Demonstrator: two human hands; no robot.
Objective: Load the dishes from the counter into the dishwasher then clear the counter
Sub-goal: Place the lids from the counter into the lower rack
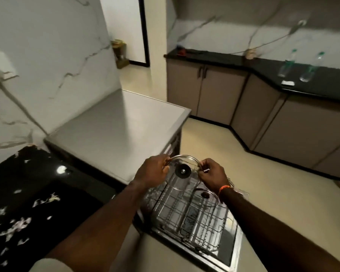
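A round glass lid [182, 178] with a black knob is held upright over the pulled-out wire rack [186, 218] of the open dishwasher. My left hand [152, 171] grips its left rim and my right hand [212, 174] pinches its right rim. A second glass lid [205, 197] with a black knob stands in the rack just below my right wrist. The dishwasher door [230, 252] lies folded down in front of me.
The grey dishwasher top [116, 124] is to the left of the rack. A black counter [28, 193] strewn with pale scraps is at the lower left. Across the cream floor a black counter [332, 83] carries two clear bottles [287, 63].
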